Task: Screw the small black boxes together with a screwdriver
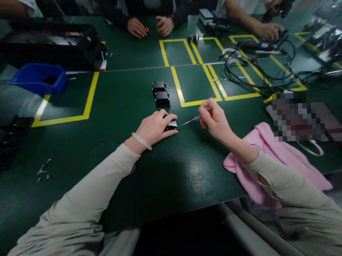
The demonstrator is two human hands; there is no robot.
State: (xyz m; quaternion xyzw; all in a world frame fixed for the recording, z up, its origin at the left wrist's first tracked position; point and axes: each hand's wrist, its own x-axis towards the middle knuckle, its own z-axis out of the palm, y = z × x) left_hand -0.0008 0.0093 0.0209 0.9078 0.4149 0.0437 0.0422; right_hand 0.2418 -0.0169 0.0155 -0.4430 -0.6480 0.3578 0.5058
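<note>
My left hand (156, 127) is closed over a small black block-shaped part (171, 125), pressing it against the green table. Most of that part is hidden under the fingers. In my right hand (215, 120) is a screwdriver (197, 118), its handle pinched between thumb and fingers. The thin shaft points left, and its tip is at the right side of the black part; whether it touches, I cannot tell. Beyond my left hand, two similar black parts (161, 98) stand close together, one behind the other.
A pink cloth (266, 138) lies under my right forearm. Small metal bits (43, 171) lie at left, below a blue bin (42, 79) and black trays (63, 44). Cables (259, 70) spread at right. Co-workers' hands (151, 27) rest across the table, which has yellow tape outlines (201, 102).
</note>
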